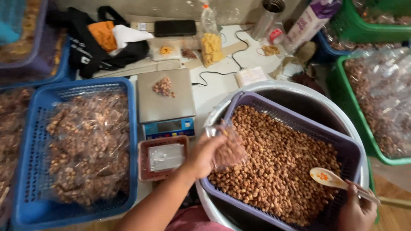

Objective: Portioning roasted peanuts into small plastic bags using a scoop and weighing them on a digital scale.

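Observation:
My left hand (204,155) grips a small clear plastic bag (228,147) partly filled with brown nuts, held over the near left corner of a purple basket (342,143). The basket is heaped with roasted brown nuts (278,167) and sits inside a large white basin (239,92). My right hand (357,209), at the basket's near right edge, holds a pale spoon (327,177) with an orange flower print, its bowl resting just above the nuts.
A small scale (165,105) with a few nuts on its pan stands left of the basin. In front of it lies a red tray of empty bags (165,157). A blue basket (25,141) of filled bags is at left, green baskets (357,128) at right.

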